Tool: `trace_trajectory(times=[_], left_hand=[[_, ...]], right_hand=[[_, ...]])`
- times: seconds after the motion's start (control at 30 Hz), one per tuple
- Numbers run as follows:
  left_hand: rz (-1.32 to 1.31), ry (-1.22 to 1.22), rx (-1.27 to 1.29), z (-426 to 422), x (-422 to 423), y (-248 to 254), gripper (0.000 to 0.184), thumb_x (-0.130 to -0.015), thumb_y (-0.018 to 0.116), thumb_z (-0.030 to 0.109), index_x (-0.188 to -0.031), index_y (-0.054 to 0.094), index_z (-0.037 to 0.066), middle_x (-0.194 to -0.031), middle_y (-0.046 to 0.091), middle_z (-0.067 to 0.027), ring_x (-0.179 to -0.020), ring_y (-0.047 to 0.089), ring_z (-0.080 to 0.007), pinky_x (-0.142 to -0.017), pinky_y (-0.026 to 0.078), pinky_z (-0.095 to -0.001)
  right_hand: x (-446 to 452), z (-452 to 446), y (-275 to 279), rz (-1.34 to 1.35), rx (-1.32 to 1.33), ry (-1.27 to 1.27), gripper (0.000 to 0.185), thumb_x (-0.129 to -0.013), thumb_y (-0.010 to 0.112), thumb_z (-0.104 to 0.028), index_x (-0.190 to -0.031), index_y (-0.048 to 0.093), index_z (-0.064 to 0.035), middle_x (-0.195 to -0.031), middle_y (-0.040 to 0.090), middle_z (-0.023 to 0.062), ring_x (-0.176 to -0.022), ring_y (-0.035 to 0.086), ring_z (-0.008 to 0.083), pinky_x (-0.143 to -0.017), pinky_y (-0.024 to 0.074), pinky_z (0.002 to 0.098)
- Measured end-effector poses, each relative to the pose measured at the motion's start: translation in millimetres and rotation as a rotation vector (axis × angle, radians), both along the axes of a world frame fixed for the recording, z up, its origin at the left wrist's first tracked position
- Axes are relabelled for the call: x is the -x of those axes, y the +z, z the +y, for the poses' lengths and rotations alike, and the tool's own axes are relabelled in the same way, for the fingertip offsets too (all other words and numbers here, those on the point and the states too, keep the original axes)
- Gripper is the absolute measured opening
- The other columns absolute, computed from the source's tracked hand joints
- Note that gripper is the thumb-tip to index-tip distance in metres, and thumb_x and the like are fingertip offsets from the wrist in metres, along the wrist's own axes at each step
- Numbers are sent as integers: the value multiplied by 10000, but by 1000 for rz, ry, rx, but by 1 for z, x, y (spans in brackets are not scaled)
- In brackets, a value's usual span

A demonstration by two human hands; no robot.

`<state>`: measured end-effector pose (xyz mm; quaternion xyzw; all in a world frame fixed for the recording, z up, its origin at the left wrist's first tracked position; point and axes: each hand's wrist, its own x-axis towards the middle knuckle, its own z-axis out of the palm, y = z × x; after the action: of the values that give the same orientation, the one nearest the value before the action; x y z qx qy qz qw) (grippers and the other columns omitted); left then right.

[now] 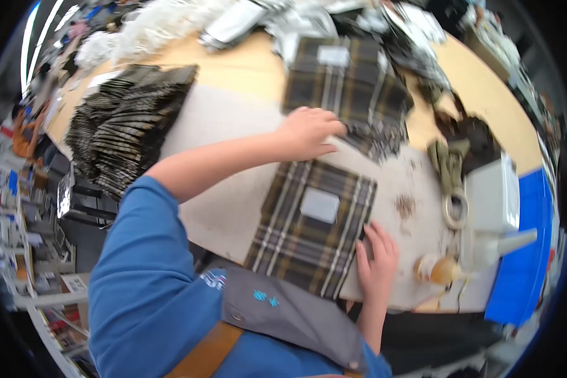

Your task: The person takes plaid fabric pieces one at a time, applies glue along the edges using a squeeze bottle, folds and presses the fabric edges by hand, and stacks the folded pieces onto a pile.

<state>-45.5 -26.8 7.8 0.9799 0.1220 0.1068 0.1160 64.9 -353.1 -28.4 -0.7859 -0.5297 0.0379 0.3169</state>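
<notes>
A folded piece of dark plaid fabric (286, 236) lies in front of me, with a pale rectangular label (320, 205) on its upper part. My right hand (378, 258) rests along its right edge, fingers stretched out and thumb apart. Across the top of this piece reaches my left hand (310, 133), thumb and fingers apart, with nothing visible between them. It is close to the lower left of a stack of similar plaid pieces (334, 82), which also carries a pale label (333, 55). Whether its fingertips touch the stack I cannot tell.
A fanned pile of plaid fabric (132, 120) sits at the left. At the right are a tape roll (455, 210), a bottle of amber liquid (438, 269), a white container (492, 195) and a blue bin (526, 246). Plastic-wrapped bundles (236, 25) lie along the back.
</notes>
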Motion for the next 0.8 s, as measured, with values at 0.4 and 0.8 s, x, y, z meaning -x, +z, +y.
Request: trace_trajectory(times=[0.4, 0.8], left_hand=[[317, 5, 287, -25, 11, -8, 292, -863, 775, 283, -1010, 648, 65, -920, 676, -90, -984, 635, -299, -867, 497, -418], [-111, 25, 21, -97, 29, -15, 626, -902, 733, 329, -1461, 488, 187, -1548, 417, -151, -1399, 425, -365, -1154, 343, -524]], right_hand=[[2, -5, -3, -35, -33, -20, 368, -896, 723, -218, -1241, 680, -101, -1363, 639, 56, -1243, 580, 289, -1037, 406, 414], [-37, -63, 73, -794, 259, -122, 385, -858, 761, -262, -1221, 699, -149, -1383, 625, -4, -1324, 533, 200, -1109, 352, 430]])
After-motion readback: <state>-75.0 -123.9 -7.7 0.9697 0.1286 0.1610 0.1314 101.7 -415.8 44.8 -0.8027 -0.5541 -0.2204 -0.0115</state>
